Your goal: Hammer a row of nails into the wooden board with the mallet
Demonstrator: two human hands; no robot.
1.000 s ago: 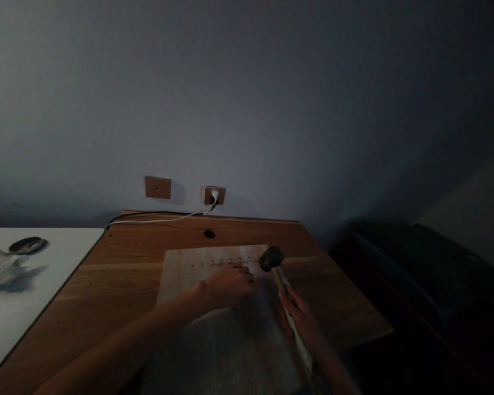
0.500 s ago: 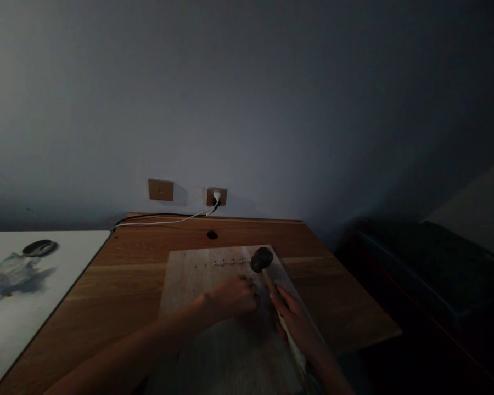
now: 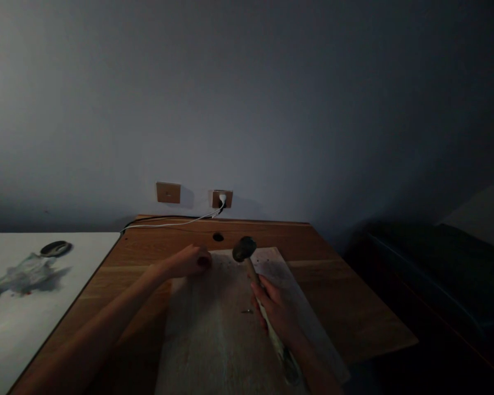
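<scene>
My right hand [image 3: 274, 307] is wrapped round the pale handle of a hammer [image 3: 244, 249]. Its dark, rounded head is held over the far part of a pale wooden board [image 3: 214, 334]. At the board's far left corner is my left hand [image 3: 191, 260], with its fingers curled closed. Anything between those fingers is hidden. Small nails [image 3: 229, 261] stand in a row along the board's far edge, dim and partly covered by the hammer head. A single loose nail [image 3: 247, 311] lies on the board, left of my right hand.
The board lies on a brown wooden table [image 3: 333, 285] against a wall. White and black cables [image 3: 177, 224] run to a wall socket [image 3: 227, 198]. To the left, a white surface [image 3: 8, 334] bears a crumpled clear plastic bag [image 3: 31, 274] and a dark roll of tape [image 3: 56, 248].
My left hand has moved left and farther off to the board's far left corner, uncovering the loose nail. The hammer has shifted left in my right hand. The view has shifted slightly.
</scene>
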